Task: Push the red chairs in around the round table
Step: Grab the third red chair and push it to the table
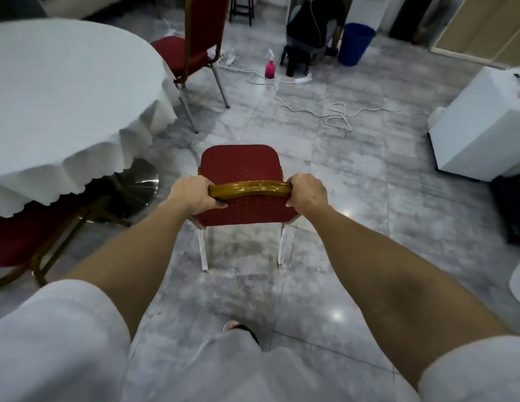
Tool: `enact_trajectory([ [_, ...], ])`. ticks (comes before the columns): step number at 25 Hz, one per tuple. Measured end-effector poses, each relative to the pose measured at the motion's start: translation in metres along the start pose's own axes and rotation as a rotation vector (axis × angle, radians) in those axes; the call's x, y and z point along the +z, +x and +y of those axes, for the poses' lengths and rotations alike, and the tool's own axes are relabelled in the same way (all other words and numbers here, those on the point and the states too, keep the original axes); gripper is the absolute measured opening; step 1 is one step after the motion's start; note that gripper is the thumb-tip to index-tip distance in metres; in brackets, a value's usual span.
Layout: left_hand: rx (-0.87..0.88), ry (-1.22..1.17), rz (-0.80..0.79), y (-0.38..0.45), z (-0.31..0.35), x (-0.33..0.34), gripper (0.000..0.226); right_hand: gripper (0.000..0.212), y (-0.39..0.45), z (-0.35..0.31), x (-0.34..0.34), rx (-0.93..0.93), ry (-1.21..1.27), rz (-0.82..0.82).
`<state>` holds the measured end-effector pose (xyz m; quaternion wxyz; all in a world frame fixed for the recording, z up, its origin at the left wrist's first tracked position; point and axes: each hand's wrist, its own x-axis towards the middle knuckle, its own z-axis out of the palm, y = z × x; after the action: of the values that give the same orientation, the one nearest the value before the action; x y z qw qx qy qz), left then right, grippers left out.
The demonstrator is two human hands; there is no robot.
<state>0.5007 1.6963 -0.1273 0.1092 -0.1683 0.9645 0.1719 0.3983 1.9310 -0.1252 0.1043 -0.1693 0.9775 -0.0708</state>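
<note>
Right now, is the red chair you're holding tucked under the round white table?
No, the held red chair stands on open floor, apart from the round white-clothed table.

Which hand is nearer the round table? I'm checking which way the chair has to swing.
Left. The left hand grips the chair back's end on the table side; the right hand grips the far end.

The round table (58,91) runs off the left edge, its cloth hiding all but part of the metal base (136,184). A red chair (17,239) at lower left is half under the cloth and cut by the edge. At top centre, another chair's back (205,21) is cropped (a seated person (311,24) too).
</note>
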Motion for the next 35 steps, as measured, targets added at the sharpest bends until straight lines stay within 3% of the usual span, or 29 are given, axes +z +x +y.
enact_trajectory([
  [11, -0.072, -0.012, 0.017, 0.019, 0.02, -0.005, 0.04, 0.021, 0.051, 0.008, -0.02, -0.1, -0.046, -0.047],
  [23, -0.441, -0.035, 0.116, 0.026, 0.079, 0.014, 0.043, 0.015, 0.135, 0.038, -0.037, -0.484, -0.111, -0.083],
  [35, -0.631, -0.053, 0.153, 0.047, 0.118, 0.019, 0.046, 0.016, 0.191, 0.045, -0.051, -0.642, -0.124, -0.161],
])
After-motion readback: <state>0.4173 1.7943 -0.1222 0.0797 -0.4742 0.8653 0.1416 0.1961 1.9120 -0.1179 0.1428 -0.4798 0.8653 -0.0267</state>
